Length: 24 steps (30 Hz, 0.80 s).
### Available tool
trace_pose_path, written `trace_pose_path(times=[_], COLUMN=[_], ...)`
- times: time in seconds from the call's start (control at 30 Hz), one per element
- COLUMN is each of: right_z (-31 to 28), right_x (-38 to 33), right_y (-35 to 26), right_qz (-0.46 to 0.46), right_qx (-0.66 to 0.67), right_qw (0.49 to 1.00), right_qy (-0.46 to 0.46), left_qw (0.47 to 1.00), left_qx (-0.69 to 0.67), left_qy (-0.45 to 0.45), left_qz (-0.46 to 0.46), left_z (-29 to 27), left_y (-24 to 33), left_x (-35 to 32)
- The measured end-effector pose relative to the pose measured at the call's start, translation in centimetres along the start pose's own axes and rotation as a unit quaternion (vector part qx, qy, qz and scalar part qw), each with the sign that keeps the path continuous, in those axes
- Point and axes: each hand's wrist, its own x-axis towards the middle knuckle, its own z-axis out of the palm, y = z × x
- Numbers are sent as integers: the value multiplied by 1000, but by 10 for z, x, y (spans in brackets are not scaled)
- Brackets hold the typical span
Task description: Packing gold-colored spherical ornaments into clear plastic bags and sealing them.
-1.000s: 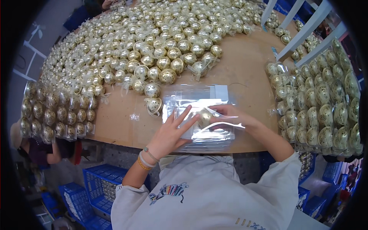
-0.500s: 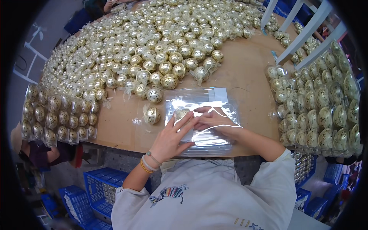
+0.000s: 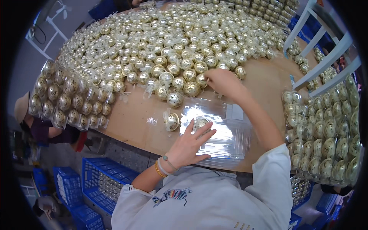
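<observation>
My left hand [image 3: 190, 143] lies with fingers spread on a stack of clear plastic packs [image 3: 230, 142]. Under its fingertips, a gold ball [image 3: 201, 123] shows at the left of the top pack. My right hand [image 3: 224, 81] reaches to the near edge of a large heap of gold ball ornaments [image 3: 157, 57]. Its fingers are closed at the side of one gold patterned ball [image 3: 201, 79]; part of their grip is hidden. Another ball with a pale ribbon [image 3: 172, 121] lies alone on the brown tabletop, left of the packs.
Filled clear packs of gold balls [image 3: 65, 94] stand at the left, and more filled packs [image 3: 324, 134] are stacked at the right. A white stool frame [image 3: 320, 48] rises at the far right. Blue crates [image 3: 107, 180] sit on the floor below the table.
My right hand has left the packs and moved far forward to the heap's edge. My left hand stays on the packs, and the whole view has shifted.
</observation>
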Motion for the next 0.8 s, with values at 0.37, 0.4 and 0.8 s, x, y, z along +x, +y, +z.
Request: trace_pose_path(times=[0.37,0.4,0.8], right_z=[1,-2,19], right_x=[-51,-81,-245], right_y=[22,32,47], right_qz=[1,8,242], right_qx=[328,453,291], right_qw=[941,886,894], right_qy=[87,98,240], left_qw=[999,999,999], left_qx=[-21,-26,22], left_qy=[29,23,27], left_qz=[12,4,-17], left_z=[9,9,-2], left_y=[-4,-3,4], left_x=[0,1,6])
